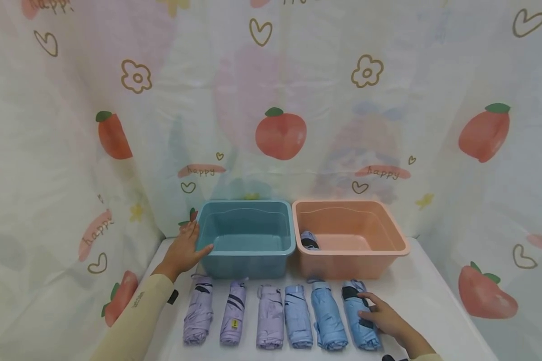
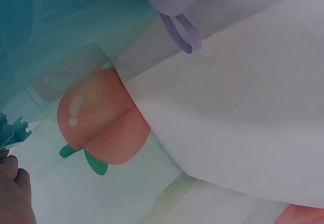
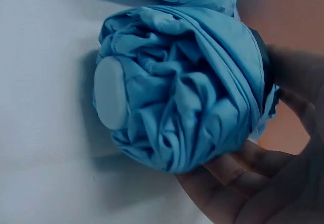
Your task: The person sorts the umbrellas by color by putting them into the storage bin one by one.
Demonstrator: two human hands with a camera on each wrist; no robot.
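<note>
Right hand [image 1: 385,319] curled round rightmost blue umbrella [image 1: 360,316] on surface [image 1: 438,306]; left hand [image 1: 185,249] open, flat against teal bin [image 1: 246,238]; 6 umbrellas in row

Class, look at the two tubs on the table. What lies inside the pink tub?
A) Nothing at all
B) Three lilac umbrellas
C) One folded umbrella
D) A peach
C: the head view shows a single folded umbrella lying at the left end of the pink tub, while the blue tub beside it holds none.
</note>
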